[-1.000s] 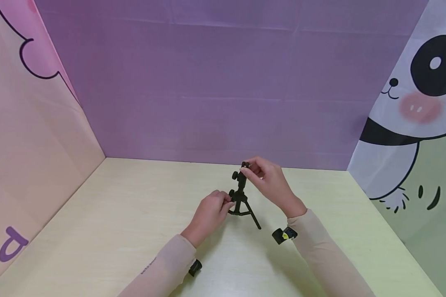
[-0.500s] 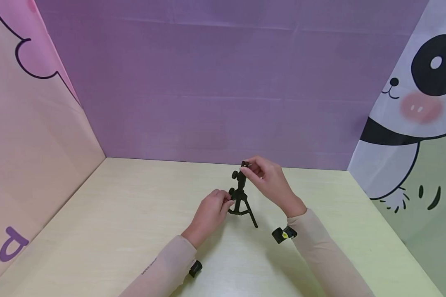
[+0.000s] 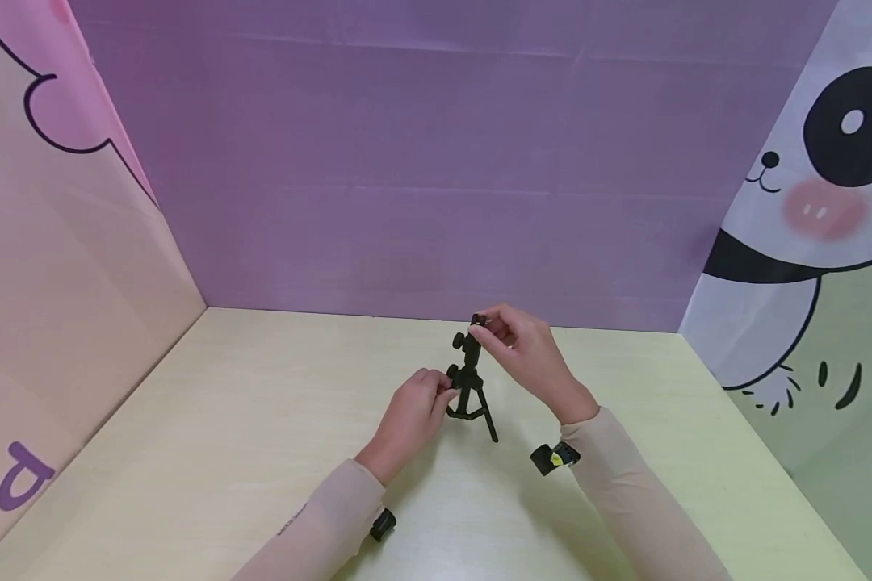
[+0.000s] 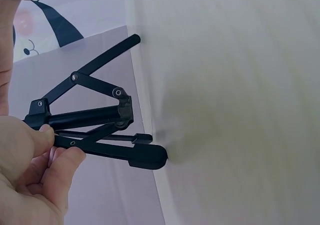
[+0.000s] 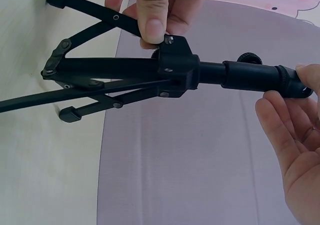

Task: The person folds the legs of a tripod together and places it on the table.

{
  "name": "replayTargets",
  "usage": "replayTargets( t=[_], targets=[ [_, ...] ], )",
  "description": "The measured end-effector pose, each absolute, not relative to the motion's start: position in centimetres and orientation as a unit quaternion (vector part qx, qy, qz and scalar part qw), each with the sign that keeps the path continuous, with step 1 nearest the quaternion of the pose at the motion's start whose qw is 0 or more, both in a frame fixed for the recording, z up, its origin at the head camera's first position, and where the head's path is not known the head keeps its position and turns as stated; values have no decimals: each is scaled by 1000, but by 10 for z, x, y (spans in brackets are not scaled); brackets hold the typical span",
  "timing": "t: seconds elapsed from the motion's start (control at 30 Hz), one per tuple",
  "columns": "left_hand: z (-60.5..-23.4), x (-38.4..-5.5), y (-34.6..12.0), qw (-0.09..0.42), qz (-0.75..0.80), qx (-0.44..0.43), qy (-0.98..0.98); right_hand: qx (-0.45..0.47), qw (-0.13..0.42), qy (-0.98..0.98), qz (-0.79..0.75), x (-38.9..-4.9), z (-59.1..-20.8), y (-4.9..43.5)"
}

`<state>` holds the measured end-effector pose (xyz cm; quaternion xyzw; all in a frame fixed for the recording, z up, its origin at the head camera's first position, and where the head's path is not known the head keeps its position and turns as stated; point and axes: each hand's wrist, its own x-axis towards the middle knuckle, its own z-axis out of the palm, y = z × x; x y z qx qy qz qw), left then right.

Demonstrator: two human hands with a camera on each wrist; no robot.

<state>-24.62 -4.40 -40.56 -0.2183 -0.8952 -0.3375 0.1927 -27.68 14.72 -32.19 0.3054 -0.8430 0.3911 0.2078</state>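
Note:
Between both hands a small black tripod (image 3: 471,378) stands upright above the table, its legs partly spread and joined by hinged braces. My left hand (image 3: 412,415) pinches one leg (image 4: 95,147) close below the hub, thumb against fingertips. Up at the top, my right hand (image 3: 529,363) grips the head of the centre column (image 5: 250,76) between thumb and fingers. Two round knobs stick out on the column's left side. In the right wrist view another leg (image 5: 55,98) points out past the braces, and the left hand (image 5: 153,15) shows on the leg opposite.
A pale wood-grain table (image 3: 262,452) lies under the hands. Behind it rises a purple cloth wall (image 3: 407,161); a pink panel (image 3: 80,266) stands at the left and a panda-print panel (image 3: 807,339) at the right. Each wrist wears a small black camera.
The tripod's front right leg has swung inward, its foot shifting left and slightly up in the head view. Both hands keep their hold and have barely moved.

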Motion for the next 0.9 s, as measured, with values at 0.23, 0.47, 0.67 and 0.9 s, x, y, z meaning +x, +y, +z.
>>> replayTargets(
  t=[0.23, 0.47, 0.67, 0.9],
  targets=[
    [-407, -247, -43, 204, -350, -223, -887, 305, 211, -843, 389, -278, -321, 148],
    [-406, -247, -43, 196, -358, -223, -885, 309, 212, -840, 392, -278, -322, 148],
    [-405, -247, -43, 196, -365, -224, -882, 308, 215, -841, 389, -279, -322, 148],
    [-404, -248, -43, 196, -371, -225, -879, 311, 221, -840, 385, -279, -322, 148]
  ],
)
